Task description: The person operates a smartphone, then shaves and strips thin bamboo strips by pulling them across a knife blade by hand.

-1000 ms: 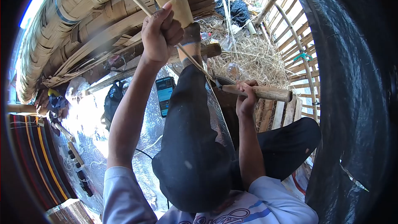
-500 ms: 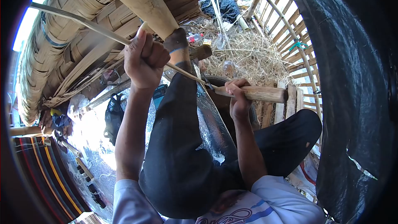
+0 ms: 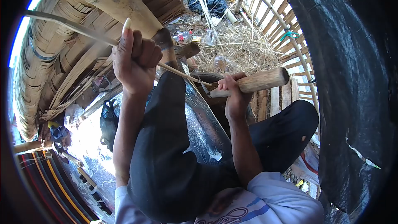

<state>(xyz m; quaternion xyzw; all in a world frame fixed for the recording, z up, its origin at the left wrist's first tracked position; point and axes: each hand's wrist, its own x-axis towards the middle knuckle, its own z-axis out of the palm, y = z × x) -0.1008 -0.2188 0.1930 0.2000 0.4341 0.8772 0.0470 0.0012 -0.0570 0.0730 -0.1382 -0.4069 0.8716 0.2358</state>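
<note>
My left hand [image 3: 136,60] is closed in a fist around a long thin strip of wood or bamboo [image 3: 74,27], thumb pointing up. The strip slants from the upper left, past my raised knee, down to a small dark curved blade [image 3: 202,86]. In my right hand [image 3: 236,95] is a knife with a thick, pale wooden handle [image 3: 265,80], its butt end pointing right. My right fingers wrap the handle close to the blade, where the strip's lower end meets it. Whether those fingers also touch the strip, I cannot tell.
A thick bamboo pole [image 3: 124,6] and woven bamboo panels [image 3: 78,66] stand close on the left. Dry straw [image 3: 244,43] covers the ground ahead. A black tarp [image 3: 336,79] hangs on the right beside a slatted bamboo fence [image 3: 286,37]. Striped cloth [image 3: 45,186] lies lower left.
The view has shifted slightly, so the surroundings sit further left. The knife handle's butt end has tilted up. Both hands keep their grip, and the left one appears a little further left.
</note>
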